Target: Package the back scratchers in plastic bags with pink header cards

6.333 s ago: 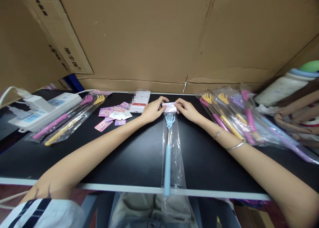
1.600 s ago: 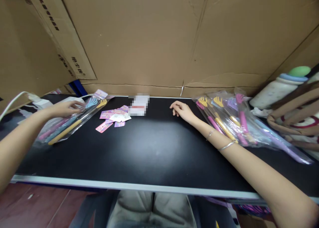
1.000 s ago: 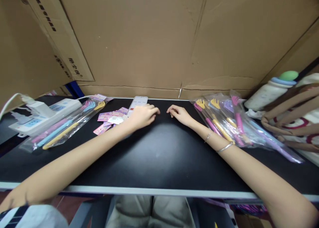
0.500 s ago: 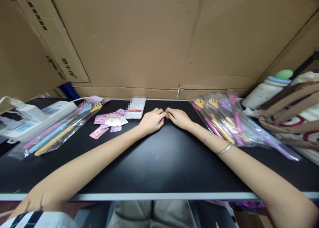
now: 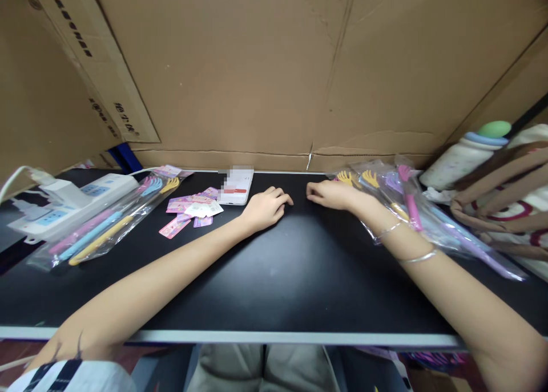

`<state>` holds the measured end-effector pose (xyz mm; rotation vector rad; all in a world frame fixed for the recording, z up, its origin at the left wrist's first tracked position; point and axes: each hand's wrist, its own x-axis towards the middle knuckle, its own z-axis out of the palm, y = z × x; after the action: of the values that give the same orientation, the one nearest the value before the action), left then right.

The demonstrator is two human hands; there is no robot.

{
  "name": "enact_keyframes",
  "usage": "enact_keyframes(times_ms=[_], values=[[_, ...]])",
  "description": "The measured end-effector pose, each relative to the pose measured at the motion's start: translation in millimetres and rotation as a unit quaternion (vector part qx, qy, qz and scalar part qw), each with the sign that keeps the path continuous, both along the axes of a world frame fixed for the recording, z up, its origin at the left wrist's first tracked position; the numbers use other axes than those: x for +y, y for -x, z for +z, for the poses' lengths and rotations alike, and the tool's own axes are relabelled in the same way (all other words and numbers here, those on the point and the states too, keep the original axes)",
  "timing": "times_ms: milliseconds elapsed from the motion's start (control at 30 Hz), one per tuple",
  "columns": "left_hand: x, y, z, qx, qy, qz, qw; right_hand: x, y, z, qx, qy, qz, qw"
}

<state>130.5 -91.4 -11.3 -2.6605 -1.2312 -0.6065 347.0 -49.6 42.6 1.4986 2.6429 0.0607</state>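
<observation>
Fingers (image 5: 287, 198) of the left grip (image 5: 263, 208) bend loosely apart over the counter (image 5: 274, 278); the right grip (image 5: 331, 194) is curled, and I cannot tell whether it closes fully. Bagged back scratchers (image 5: 91, 235) lie beside the power strip (image 5: 81, 208), others (image 5: 412, 209) partly behind the right forearm (image 5: 432, 272).

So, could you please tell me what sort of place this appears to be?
Probably a makeshift workstation: cardboard panels screen the black table, which holds bagged back scratchers and loose printed cards.

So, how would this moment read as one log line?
left hand: near phone | right hand: curled, near bagged scratchers | cards: beside phone
</observation>
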Motion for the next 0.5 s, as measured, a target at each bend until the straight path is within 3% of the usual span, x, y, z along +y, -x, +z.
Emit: enact_keyframes(times_ms=[67,233,500], values=[[0,0,0.1,-0.005,0.001,-0.002,1.000,9,-20,12.0,-0.004,0.026,-0.073,0.997],[0,0,0.8,-0.010,0.007,-0.002,1.000,19,-59,32.0,-0.043,-0.050,-0.259,0.964],[0,1,0.6,-0.018,0.011,-0.003,1.000,22,-75,29.1,-0.051,-0.029,-0.328,0.943]])
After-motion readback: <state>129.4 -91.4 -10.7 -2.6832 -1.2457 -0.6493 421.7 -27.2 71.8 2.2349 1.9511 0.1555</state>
